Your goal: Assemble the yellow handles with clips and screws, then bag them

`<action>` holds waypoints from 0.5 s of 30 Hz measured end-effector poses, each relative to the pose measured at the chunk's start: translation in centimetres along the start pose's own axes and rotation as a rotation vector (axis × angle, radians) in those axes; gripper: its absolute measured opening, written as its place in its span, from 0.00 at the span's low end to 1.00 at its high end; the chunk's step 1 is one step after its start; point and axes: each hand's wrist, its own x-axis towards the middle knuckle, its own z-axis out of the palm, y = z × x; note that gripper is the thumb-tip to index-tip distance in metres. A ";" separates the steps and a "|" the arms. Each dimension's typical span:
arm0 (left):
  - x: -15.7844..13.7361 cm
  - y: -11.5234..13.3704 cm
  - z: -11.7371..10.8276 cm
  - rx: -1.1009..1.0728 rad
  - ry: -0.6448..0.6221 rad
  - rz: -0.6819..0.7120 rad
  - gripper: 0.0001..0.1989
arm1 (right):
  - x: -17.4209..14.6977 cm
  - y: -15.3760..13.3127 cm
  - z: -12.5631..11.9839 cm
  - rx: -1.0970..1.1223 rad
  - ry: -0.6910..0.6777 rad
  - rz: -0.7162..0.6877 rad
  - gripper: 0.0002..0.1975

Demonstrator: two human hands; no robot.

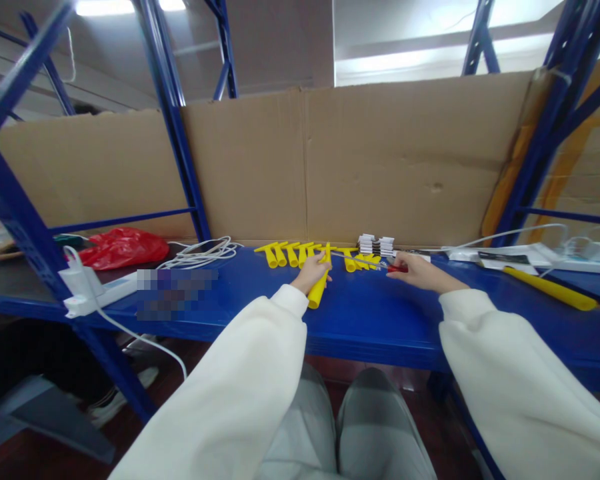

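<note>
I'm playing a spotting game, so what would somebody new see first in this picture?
Probably the bright yellow piece in the left hand, near the middle of the blue tabletop, with more yellow pieces lying towards the back. Next might be the shiny red bag, over on the left. The small red-handled tool in the right hand could catch the eye too, right of the held piece.

Far above and left of the left hand [312,274], a lamp [105,7] glares; below the grip, the floor [123,437] is dim. Left of it, a patch [170,293] is pixelated; outer posts [17,187] look stretched.
</note>
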 end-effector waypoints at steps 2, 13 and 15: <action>0.0 0.0 0.0 0.008 0.000 -0.002 0.31 | -0.1 -0.3 -0.1 0.029 -0.080 0.007 0.12; -0.1 0.0 0.0 0.005 -0.006 0.004 0.32 | -0.1 0.2 0.2 0.076 -0.041 -0.019 0.17; -0.2 0.2 0.0 0.020 -0.004 -0.006 0.32 | -0.2 0.0 0.1 0.098 -0.140 0.004 0.17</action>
